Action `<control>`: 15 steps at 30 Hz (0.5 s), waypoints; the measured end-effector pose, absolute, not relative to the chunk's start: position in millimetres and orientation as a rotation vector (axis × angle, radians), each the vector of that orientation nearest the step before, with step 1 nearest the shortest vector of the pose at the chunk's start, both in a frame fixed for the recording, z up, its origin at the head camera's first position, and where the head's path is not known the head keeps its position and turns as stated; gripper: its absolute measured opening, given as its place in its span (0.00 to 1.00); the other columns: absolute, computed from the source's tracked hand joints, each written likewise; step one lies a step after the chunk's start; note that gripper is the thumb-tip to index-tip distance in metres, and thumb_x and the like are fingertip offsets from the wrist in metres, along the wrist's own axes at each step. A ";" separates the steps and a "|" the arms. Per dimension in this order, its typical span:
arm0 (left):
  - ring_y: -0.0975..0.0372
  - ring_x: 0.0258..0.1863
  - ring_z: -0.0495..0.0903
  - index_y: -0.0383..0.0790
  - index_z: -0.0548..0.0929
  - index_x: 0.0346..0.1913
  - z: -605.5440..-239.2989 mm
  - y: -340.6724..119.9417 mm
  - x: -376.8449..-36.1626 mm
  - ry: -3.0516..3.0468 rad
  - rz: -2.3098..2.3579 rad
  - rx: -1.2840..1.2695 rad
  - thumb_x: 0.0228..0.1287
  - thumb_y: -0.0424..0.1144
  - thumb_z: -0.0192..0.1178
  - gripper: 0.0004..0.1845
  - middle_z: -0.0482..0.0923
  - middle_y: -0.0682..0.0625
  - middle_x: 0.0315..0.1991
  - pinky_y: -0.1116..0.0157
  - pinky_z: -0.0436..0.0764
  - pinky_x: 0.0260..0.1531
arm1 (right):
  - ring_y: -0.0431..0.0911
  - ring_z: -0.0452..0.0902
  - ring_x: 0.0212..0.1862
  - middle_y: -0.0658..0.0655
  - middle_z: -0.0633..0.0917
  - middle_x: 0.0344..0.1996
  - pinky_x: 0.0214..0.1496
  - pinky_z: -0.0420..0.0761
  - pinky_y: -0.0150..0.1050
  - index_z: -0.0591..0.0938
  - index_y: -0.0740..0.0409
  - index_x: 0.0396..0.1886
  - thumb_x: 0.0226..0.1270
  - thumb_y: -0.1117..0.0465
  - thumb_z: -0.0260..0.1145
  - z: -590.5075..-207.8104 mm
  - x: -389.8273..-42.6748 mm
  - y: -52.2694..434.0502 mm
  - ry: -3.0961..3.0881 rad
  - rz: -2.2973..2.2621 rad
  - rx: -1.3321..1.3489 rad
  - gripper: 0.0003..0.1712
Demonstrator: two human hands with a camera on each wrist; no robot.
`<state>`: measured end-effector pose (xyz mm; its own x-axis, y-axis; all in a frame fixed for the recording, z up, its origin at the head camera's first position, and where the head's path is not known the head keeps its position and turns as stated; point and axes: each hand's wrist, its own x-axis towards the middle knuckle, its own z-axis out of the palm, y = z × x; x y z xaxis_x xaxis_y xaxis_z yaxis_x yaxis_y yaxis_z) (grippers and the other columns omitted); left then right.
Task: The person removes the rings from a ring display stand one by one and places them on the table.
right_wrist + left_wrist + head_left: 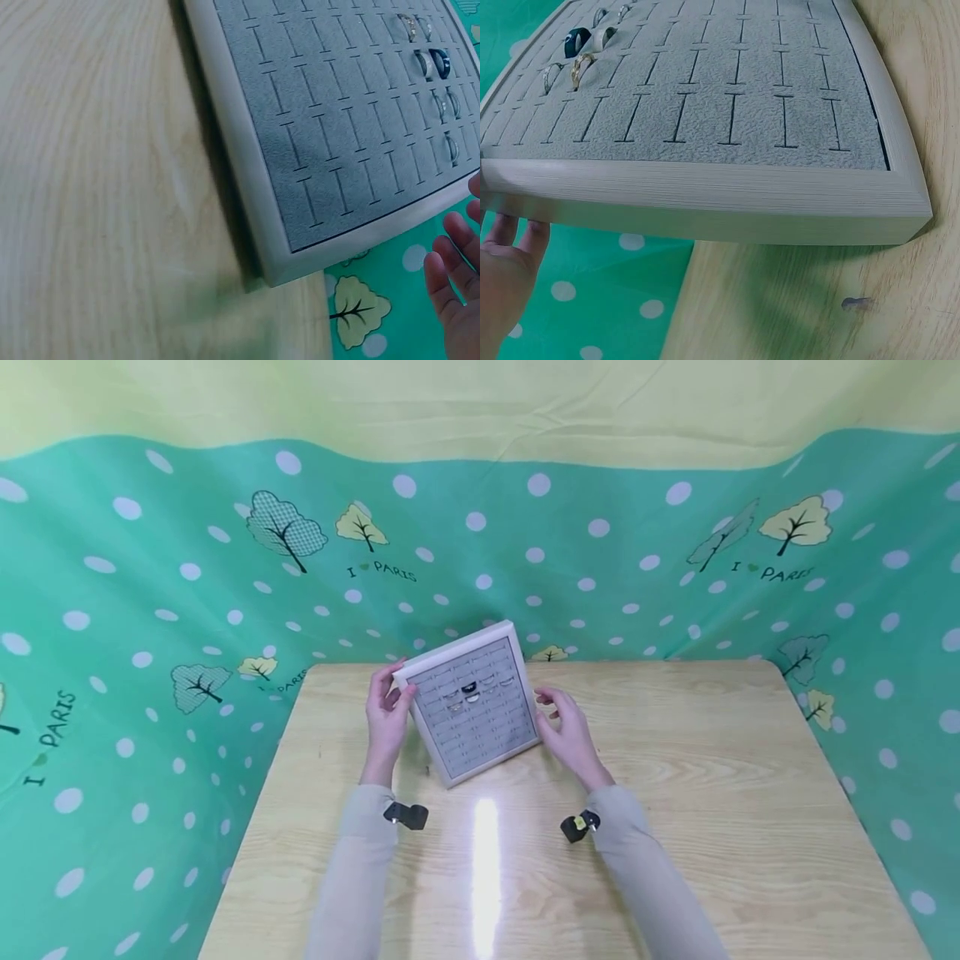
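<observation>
One ring tray [480, 752], two hands, left [386, 718] and right [572, 732], one table [712, 760]. Rings [431, 64] in the slots: looks like six or seven, hard to count.

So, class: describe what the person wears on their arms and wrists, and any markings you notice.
Both arms wear long, pale beige sleeves reaching the wrists. A small black camera clip sits at each cuff: the left clip is plain black, the right clip carries a yellow mark. The hands are bare.

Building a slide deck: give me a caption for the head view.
Two hands, left hand and right hand, tilt a grey ring tray above a wooden table.
</observation>
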<state>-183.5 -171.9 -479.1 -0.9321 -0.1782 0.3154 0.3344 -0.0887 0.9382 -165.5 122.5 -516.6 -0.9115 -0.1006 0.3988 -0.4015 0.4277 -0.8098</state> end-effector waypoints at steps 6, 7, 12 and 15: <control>0.54 0.49 0.78 0.29 0.69 0.60 -478.8 -171.5 -183.0 -1.850 -2.070 -0.194 0.64 0.25 0.58 0.22 0.68 0.38 0.65 0.63 0.81 0.48 | 0.52 0.74 0.50 0.61 0.79 0.46 0.46 0.80 0.51 0.75 0.67 0.57 0.64 0.73 0.60 -503.4 -175.5 113.8 -2.376 1.453 0.485 0.21; 0.54 0.49 0.78 0.29 0.69 0.60 -478.6 -171.5 -183.4 -1.847 -2.068 -0.200 0.64 0.24 0.58 0.21 0.67 0.36 0.65 0.63 0.81 0.48 | 0.52 0.74 0.50 0.61 0.79 0.46 0.46 0.80 0.52 0.75 0.67 0.57 0.64 0.73 0.60 -501.3 -177.1 112.6 -2.376 1.455 0.495 0.21; 0.53 0.49 0.78 0.29 0.68 0.60 -478.3 -171.1 -184.2 -1.839 -2.072 -0.204 0.64 0.24 0.58 0.21 0.66 0.34 0.65 0.63 0.81 0.48 | 0.53 0.74 0.50 0.61 0.80 0.47 0.46 0.80 0.54 0.76 0.67 0.57 0.64 0.72 0.60 -495.5 -183.2 108.8 -2.383 1.447 0.530 0.20; 0.54 0.49 0.78 0.29 0.68 0.60 -479.5 -170.7 -182.5 -1.850 -2.072 -0.186 0.64 0.24 0.58 0.22 0.68 0.37 0.65 0.64 0.81 0.48 | 0.52 0.74 0.49 0.62 0.80 0.47 0.45 0.80 0.53 0.76 0.67 0.56 0.63 0.73 0.60 -494.9 -184.8 106.8 -2.402 1.447 0.548 0.20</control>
<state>-182.5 -170.7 -479.5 -0.9281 -0.1742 0.3290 0.3466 -0.0815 0.9345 -184.8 106.8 -494.9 -0.8877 -0.1741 0.4261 -0.4581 0.4255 -0.7804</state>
